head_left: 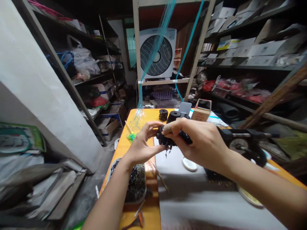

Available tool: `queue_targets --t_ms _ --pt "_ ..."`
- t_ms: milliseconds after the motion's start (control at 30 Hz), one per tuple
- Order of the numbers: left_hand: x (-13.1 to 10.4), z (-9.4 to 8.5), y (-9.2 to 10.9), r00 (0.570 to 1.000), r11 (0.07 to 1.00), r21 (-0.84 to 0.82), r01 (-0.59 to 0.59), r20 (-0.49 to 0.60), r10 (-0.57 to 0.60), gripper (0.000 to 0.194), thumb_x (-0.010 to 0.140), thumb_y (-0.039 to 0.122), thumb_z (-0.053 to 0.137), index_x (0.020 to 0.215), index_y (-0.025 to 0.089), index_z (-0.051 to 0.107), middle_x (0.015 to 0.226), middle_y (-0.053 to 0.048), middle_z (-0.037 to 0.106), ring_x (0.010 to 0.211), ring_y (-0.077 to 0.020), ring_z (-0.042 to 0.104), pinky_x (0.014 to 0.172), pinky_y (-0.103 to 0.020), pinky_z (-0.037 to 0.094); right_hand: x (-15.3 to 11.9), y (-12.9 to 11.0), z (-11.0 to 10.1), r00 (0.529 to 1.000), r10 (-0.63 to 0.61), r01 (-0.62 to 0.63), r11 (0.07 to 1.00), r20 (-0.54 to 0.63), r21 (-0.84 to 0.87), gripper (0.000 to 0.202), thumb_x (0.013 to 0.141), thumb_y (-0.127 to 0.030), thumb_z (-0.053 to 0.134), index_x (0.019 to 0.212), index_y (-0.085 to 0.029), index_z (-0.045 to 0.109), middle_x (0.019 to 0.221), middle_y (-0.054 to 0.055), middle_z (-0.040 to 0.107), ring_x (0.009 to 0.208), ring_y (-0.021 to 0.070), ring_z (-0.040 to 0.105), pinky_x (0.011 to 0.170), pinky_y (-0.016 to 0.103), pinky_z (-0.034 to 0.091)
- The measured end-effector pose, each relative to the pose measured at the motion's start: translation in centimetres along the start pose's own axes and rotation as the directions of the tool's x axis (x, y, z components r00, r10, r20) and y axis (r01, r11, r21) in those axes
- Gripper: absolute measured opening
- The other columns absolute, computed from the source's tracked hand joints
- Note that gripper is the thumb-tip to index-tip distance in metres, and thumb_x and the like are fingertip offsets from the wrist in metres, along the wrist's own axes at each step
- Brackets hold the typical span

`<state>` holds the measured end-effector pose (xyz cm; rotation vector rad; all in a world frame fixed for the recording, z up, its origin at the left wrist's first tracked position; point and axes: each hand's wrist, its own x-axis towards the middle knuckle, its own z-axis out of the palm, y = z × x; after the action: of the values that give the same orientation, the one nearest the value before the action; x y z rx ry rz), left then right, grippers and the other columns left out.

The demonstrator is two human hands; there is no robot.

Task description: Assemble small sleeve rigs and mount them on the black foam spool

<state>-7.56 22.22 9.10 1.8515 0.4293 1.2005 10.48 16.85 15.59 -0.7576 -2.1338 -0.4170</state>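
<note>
Both hands meet above the table around a small black part (163,138) with short prongs hanging from its underside. My left hand (146,140) grips its left side between thumb and fingers. From the right, my right hand (192,137) is closed, its thumb and index finger pinching the part's top; a black cylindrical piece shows beneath that hand. Just behind the hands stand a black ribbed stack (163,114) and a black round piece (174,115). A container of small dark pieces (136,183) sits below my left forearm.
A black machine (242,143) stands at the right of the orange table (148,214). A cardboard box (201,110) is at the back. White lid (189,164), round dish (249,195), brush (136,222) and green-yellow bundle (131,137) lie around. Teal strands (153,48) hang before a fan (168,60).
</note>
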Motion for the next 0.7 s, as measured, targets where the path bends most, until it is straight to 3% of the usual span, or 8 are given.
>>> queue_targets --t_ms 400,600,700 --pt "0.1 0.1 0.1 1.0 1.0 0.009 -0.005 0.002 0.005 0.057 0.073 0.007 0.076 0.12 0.025 0.05 0.125 -0.006 0.058 0.115 -0.0205 0.06 0.102 -0.035 0.045 -1.1 0.2 0.8 0.984 -0.176 0.178 0.972 0.026 -0.155 0.02 0.092 -0.006 0.045 0.086 -0.021 0.056 0.085 0.002 0.072 0.085 0.0147 0.069 0.076 0.027 0.055" --pt "0.0 0.0 0.0 1.0 0.999 0.028 -0.02 0.001 0.02 0.052 0.077 0.011 0.074 0.12 0.027 0.05 0.125 -0.006 0.059 0.114 -0.0202 0.06 0.1 -0.034 0.046 -1.5 -0.2 0.6 0.909 -0.399 0.416 0.843 0.12 -0.342 0.019 0.094 -0.009 0.049 0.092 -0.016 0.066 0.088 0.007 0.075 0.092 0.0206 0.07 0.088 0.033 0.059" --pt "-0.1 0.0 -0.1 1.0 0.999 0.039 -0.02 -0.002 0.02 0.052 0.078 0.01 0.072 0.121 0.028 0.05 0.123 -0.005 0.061 0.113 -0.0198 0.06 0.1 -0.034 0.046 -1.7 -0.6 -0.3 0.875 -0.439 0.483 0.783 0.203 -0.392 0.019 0.094 -0.01 0.051 0.098 -0.012 0.069 0.101 0.011 0.076 0.104 0.0248 0.069 0.095 0.036 0.057"
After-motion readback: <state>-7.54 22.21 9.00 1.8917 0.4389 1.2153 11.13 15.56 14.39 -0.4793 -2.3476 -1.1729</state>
